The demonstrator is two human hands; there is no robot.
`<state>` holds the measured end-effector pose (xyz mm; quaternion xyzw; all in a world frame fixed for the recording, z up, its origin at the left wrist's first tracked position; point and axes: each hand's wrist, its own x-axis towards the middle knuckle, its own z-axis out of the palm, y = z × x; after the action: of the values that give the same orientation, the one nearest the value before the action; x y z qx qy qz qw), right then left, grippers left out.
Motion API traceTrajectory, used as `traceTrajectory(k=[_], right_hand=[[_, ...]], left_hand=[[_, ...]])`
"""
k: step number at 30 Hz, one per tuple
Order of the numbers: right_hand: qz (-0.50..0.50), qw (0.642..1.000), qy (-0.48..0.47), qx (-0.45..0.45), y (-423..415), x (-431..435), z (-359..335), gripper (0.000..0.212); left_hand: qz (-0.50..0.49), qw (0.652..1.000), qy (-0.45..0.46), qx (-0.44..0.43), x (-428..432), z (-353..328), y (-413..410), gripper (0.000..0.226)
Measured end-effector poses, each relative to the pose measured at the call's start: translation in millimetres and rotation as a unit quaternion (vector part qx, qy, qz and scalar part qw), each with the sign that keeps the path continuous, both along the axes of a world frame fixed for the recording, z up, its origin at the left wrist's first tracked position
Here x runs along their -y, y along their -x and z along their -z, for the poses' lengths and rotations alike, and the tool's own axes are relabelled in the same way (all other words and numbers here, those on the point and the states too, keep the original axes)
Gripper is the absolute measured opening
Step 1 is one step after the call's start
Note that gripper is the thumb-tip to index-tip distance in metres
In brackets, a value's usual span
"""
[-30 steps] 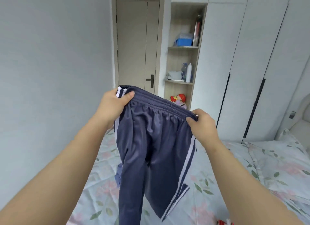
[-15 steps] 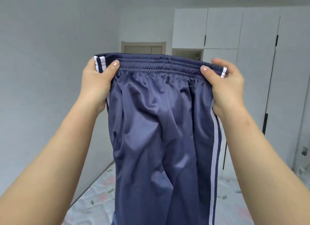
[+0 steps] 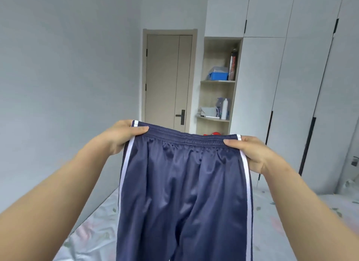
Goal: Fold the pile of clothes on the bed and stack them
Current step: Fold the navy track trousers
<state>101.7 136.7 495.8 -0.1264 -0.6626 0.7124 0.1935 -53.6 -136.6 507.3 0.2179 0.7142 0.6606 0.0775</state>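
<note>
Navy track trousers [image 3: 184, 192] with white side stripes hang in the air in front of me, waistband up and spread wide. My left hand [image 3: 118, 136] pinches the waistband's left corner, thumb on top. My right hand [image 3: 250, 153] pinches the right corner the same way. Both legs hang straight down, running out of the bottom of the frame above the bed [image 3: 93, 233] with its floral sheet. The pile of other clothes is out of view.
A grey wall runs along the bed's left side. A closed door [image 3: 167, 80] stands behind the bed, with open shelves [image 3: 217, 82] holding a blue box and bottles beside it. White wardrobe doors [image 3: 291, 85] fill the right.
The trousers were raised high in front of my view, then lowered. The waistband now sits lower and is stretched flat between my hands, with both side stripes at the outer edges.
</note>
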Motion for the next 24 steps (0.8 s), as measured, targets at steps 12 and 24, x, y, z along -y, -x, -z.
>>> traceTrajectory(k=[12,24], right_hand=[[-0.110,0.988,0.047,-0.098,21,77,22,0.028],[-0.075,0.991,-0.049,-0.105,12,71,20,0.037]], left_hand=[[0.004,0.994,-0.104,0.028,-73,26,-71,0.008],[0.010,0.992,-0.070,-0.100,-61,29,-61,0.047]])
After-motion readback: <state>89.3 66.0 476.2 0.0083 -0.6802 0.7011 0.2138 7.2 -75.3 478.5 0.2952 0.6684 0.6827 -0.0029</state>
